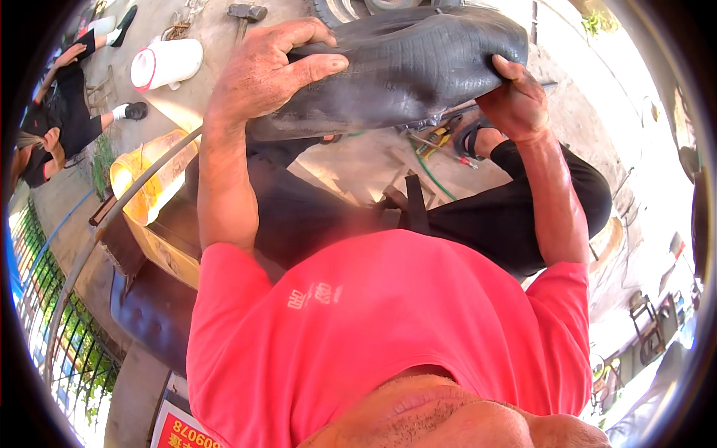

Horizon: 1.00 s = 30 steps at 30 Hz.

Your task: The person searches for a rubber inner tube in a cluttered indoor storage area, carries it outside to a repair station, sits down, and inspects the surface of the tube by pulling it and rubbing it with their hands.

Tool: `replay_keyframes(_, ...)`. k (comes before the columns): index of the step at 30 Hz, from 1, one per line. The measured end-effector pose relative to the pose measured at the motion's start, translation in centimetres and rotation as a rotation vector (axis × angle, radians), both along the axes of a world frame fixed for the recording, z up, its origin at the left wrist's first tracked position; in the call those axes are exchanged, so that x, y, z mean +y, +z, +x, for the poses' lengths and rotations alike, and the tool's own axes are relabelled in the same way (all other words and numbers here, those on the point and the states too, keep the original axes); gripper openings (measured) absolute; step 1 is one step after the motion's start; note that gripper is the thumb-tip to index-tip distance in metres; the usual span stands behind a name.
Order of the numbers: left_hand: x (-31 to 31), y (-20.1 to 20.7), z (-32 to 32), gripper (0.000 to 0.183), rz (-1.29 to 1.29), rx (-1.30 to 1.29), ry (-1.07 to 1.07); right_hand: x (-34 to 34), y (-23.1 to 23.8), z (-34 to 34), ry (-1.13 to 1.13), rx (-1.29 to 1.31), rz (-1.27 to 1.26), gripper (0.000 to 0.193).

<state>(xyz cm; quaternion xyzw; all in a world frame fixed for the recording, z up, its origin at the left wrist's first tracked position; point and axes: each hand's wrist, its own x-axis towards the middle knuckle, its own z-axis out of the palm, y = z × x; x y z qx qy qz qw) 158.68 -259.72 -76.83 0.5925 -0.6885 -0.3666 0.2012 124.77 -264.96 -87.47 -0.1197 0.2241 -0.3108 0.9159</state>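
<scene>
A large black rubber inner tube [407, 71], creased and partly folded, is held up in front of me above my knees. My left hand [272, 71] grips its left end, with the thumb laid along the near face and the fingers bent over the upper edge. At the other end, my right hand [519, 104] supports the tube from below, thumb pressed on its side. The right hand's other fingers are partly hidden. Both hands look dusty.
A hammer [246, 13] and a tyre [334, 12] lie beyond the tube. Leftward are a white bucket [179, 62], a yellow bucket [134, 175] and a seated person [67, 108]. Below the tube, a green hose [431, 173] and yellow-handled tool [444, 138] rest near my foot.
</scene>
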Motion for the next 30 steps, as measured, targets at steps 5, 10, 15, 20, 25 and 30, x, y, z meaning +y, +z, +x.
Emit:
replay_keyframes(5,0.3,0.0,-0.2,0.031,0.013,0.014,-0.007,-0.3,-0.6,0.0,-0.025,0.051,0.026,0.046)
replay_keyframes(10,0.7,-1.3,-2.0,0.030,-0.128,0.023,0.025,0.3,-0.3,1.3,-0.078,0.066,0.045,0.052)
replay_keyframes(15,0.6,-3.5,-5.5,0.031,-0.087,0.105,0.132,3.4,1.2,4.1,0.139,0.116,-0.081,0.063)
replay_keyframes(20,0.4,-3.4,-6.2,0.034,0.120,0.253,0.201,2.4,2.1,4.0,0.120,0.320,0.009,0.039)
replay_keyframes(25,0.2,-2.3,-5.8,0.035,0.354,0.370,0.172,0.0,0.0,0.8,0.088,0.380,0.008,0.011)
replay_keyframes(30,1.3,-3.2,-5.9,0.045,0.534,0.572,0.184,-1.6,1.9,0.3,0.144,0.314,-0.026,0.011)
